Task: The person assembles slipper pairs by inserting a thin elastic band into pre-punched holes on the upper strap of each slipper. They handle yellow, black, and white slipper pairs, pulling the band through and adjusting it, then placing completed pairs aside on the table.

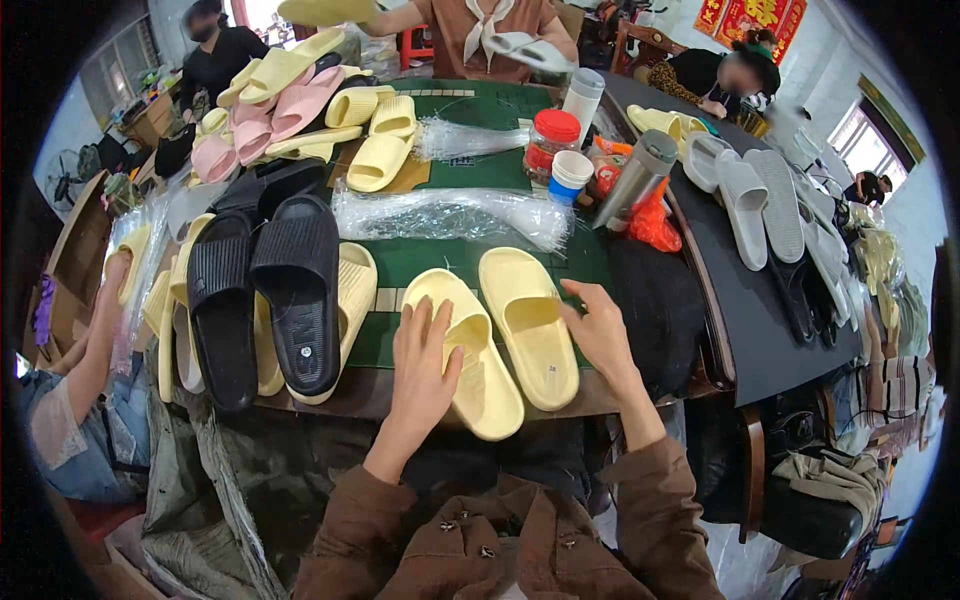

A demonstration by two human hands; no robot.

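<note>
Green tabletop (430, 257) fills mid-frame; a left yellow slipper (485, 370) and a right yellow slipper (532, 335) lie lower centre. My left hand (420, 368), unclenched, touches the first; my right hand (602, 332), fingers loose, is beside the second.

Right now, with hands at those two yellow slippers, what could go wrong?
The left hand might nudge the yellow slipper under its fingers; its heel seems to overhang the table edge, so it could tip off. The black slippers lie atop other yellow ones and might slide if bumped.
</note>
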